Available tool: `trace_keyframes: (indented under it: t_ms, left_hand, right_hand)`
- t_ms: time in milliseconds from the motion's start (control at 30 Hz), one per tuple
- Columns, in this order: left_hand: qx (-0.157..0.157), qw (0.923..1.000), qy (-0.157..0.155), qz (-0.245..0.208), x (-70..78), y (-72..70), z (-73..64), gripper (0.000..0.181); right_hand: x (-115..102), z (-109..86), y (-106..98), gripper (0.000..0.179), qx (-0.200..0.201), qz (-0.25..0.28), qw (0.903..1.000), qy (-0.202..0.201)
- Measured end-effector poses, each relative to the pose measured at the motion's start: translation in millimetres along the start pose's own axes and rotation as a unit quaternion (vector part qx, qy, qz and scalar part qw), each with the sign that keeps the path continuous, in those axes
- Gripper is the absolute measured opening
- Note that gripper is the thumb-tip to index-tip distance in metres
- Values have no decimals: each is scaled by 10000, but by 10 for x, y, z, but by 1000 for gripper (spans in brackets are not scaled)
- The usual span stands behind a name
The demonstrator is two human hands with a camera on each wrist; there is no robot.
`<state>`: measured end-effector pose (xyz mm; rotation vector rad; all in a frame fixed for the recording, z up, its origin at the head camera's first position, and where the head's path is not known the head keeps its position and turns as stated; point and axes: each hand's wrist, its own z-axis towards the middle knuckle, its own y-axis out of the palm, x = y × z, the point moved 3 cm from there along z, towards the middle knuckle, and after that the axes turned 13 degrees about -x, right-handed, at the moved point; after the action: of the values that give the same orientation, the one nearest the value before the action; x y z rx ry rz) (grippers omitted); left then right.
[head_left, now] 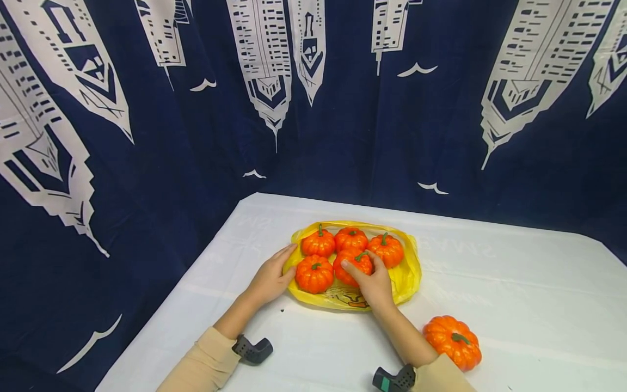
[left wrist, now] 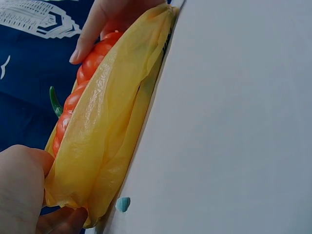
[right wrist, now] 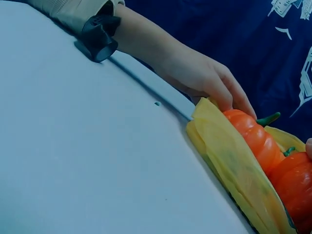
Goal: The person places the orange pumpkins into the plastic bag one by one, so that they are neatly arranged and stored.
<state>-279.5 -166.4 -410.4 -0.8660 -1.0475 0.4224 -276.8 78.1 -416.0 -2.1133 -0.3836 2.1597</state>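
Note:
A yellow plastic bag lies opened out on the table with several orange toy pumpkins inside, among them a front-left pumpkin. My left hand holds the bag's left edge; in the left wrist view, the left hand has its fingers partly hidden by the yellow plastic. With thumb and fingers on either side, my right hand grips the front-middle pumpkin, which sits within the bag. Only part of the right hand shows at the top of the left wrist view.
Outside the bag, another orange pumpkin rests on the white-covered table beside my right forearm. A tiny dark speck lies in front of the bag. Behind the table hangs a dark blue curtain with white building prints.

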Motion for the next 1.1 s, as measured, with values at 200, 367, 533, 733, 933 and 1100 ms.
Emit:
trace_keyframes:
  t_ms: [200, 367, 533, 733, 933, 1100]
  left_hand:
    - [-17, 10000, -34, -29, -3, -2, 1, 55]
    - [8, 10000, -32, -18, 4, -5, -2, 54]
    - [81, 10000, 4, 2, 18, -15, -7, 53]
    - [152, 9999, 14, -38, 23, -23, -3, 51]
    - [243, 9997, 92, -38, 27, -27, -1, 50]
    - [249, 9997, 43, -61, 25, -25, 1, 49]
  right_hand:
    - [29, -8, 24, 86, 79, -80, 9999, 10]
    - [40, -15, 41, 85, 53, 46, 10000, 17]
    - [47, -17, 52, 85, 18, -25, 10000, 42]
    - [52, -25, 61, 84, 14, -260, 9997, 40]
    - [50, -34, 62, 85, 27, -360, 9993, 26]
    - [42, -46, 64, 86, 6, -449, 9990, 77]
